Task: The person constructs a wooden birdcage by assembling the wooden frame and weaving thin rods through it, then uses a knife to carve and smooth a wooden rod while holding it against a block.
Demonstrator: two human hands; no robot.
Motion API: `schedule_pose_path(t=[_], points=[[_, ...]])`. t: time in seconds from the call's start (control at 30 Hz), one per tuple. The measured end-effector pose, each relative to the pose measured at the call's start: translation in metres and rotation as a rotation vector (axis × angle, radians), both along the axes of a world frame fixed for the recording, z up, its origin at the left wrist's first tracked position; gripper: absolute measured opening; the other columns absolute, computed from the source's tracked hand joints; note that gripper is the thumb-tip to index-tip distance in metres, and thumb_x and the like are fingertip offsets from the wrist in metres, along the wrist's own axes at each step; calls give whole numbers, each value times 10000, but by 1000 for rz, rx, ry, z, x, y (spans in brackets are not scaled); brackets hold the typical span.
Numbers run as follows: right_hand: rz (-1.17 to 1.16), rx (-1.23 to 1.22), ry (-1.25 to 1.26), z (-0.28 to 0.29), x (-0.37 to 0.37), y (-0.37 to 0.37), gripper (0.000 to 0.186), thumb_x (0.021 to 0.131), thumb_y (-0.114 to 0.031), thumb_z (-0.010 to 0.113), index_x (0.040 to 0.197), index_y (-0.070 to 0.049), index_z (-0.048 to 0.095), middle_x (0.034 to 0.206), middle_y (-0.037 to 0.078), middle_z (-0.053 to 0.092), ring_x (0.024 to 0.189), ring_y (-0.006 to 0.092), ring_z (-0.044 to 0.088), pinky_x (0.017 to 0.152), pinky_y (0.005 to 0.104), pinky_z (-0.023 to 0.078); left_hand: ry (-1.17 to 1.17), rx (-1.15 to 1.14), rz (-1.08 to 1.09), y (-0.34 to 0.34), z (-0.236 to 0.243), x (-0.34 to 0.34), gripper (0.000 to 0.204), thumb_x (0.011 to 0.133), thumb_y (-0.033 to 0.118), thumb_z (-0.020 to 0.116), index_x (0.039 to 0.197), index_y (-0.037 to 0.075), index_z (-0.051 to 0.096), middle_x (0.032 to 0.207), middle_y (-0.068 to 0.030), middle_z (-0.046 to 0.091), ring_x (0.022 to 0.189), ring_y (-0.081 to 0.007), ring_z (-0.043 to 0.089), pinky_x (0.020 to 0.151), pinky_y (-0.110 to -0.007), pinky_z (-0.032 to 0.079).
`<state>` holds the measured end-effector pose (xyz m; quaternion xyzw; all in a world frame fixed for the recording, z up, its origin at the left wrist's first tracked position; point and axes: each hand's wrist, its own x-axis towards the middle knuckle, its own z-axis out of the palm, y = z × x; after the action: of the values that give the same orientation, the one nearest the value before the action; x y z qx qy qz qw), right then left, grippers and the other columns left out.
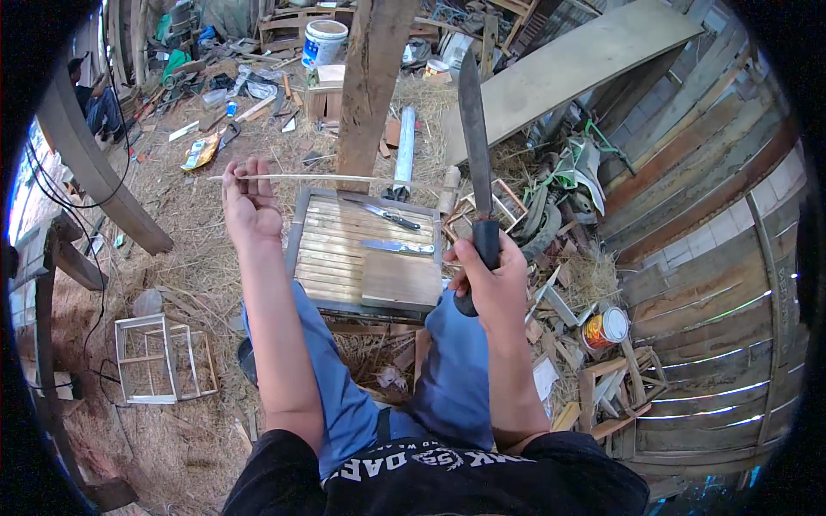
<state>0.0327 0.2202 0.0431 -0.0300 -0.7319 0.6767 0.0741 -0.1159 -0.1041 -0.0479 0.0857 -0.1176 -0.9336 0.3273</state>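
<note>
My left hand [249, 204] is raised and pinches one end of a thin pale bamboo strip [318, 178], which runs level to the right. My right hand [490, 279] grips the black handle of a long dark machete [473, 129] whose blade points up and away. Between my knees stands a small slatted wooden stool [344, 245] with a flat board [400, 278] on its near right corner. Two smaller knives [394, 217] [397, 248] lie on the slats.
A thick wooden post [370, 86] rises behind the stool. Straw and wood scraps cover the floor. A small frame cage [159, 357] sits left, a tin can [607, 328] right, a white bucket [323, 41] at the back. Another person [95, 99] sits far left. Plank wall on the right.
</note>
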Motion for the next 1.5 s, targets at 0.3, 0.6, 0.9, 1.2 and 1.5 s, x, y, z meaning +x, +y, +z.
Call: schedule_pose_path(t=[0.3,0.6,0.9,1.2,1.5], points=[[-76,-66,136,18,-14,-36,158,985,-139,707,1017,-31,596,935,155,769,503,98,606,461,231,446,29,42,1,-18,-2,8,278,1109,218,485,1277,2,542,1025,-81,635,1035,-266,697,1011,-446,625],[-104,-50,48,-7,-10,-28,182,992,-181,707,967,-44,590,740,64,673,465,106,555,430,261,425,-33,-125,-60,4,-20,17,259,1127,251,434,1260,53,533,999,-62,606,953,-248,670,993,-482,601],[-128,-55,-238,-131,17,-2,256,1016,-248,684,884,-63,566,645,-2,542,469,83,512,424,272,414,0,-177,-215,44,-63,16,193,1119,274,453,1073,105,535,822,9,434,705,-132,407,663,-315,395],[-160,526,-281,-197,62,-19,403,967,-355,713,1107,22,677,897,199,742,822,339,721,765,426,541,91,-213,-269,43,-65,33,191,1128,263,434,1050,104,504,835,-7,435,720,-133,411,686,-314,392],[-123,711,-321,-222,65,-23,408,962,-386,705,1062,6,648,847,239,704,817,417,706,723,465,530,96,-263,-282,51,-53,37,204,1134,269,427,1025,108,488,836,-13,446,726,-137,413,688,-323,394]])
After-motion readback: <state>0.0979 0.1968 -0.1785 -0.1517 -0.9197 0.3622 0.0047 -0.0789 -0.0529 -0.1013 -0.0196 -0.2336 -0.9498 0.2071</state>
